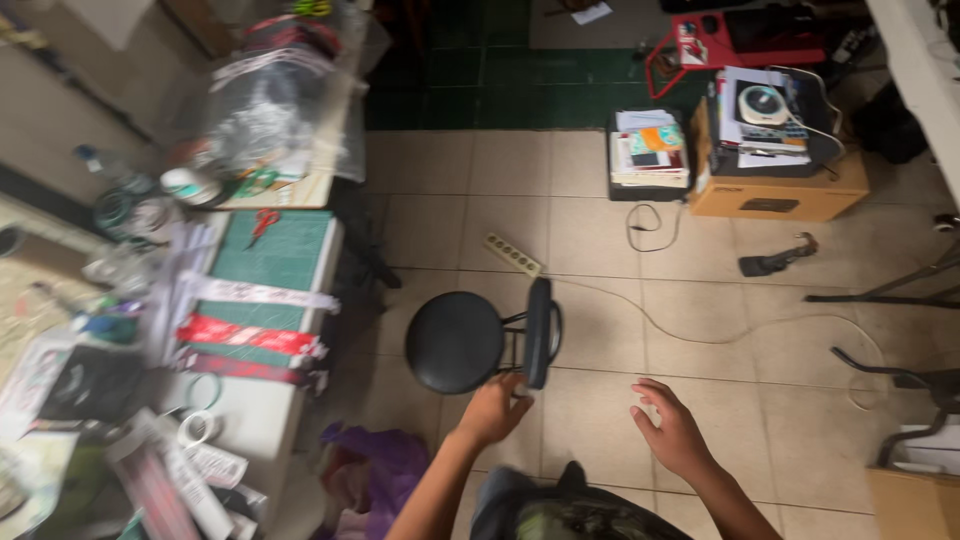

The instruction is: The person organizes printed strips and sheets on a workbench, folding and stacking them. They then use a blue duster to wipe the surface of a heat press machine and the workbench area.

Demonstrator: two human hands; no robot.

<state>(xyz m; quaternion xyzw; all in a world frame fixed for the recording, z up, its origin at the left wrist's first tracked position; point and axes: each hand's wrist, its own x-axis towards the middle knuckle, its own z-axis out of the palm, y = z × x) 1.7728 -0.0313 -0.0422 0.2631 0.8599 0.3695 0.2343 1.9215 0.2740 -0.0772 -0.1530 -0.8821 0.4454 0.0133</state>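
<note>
On the tiled floor [600, 250] beside the counter [265, 400], my left hand [493, 408] gripped the backrest [540, 333] of the black stool [455, 342], while my right hand [672, 428] hung open, holding nothing.

Soft, even daylight, fairly bright on the pale floor [600, 240]. Darker at the top. Only faint shadows under the stool [455, 342]. No glare. Blurry all over, worst on the table [270, 260] at left. Edges bent and stretched.
</note>
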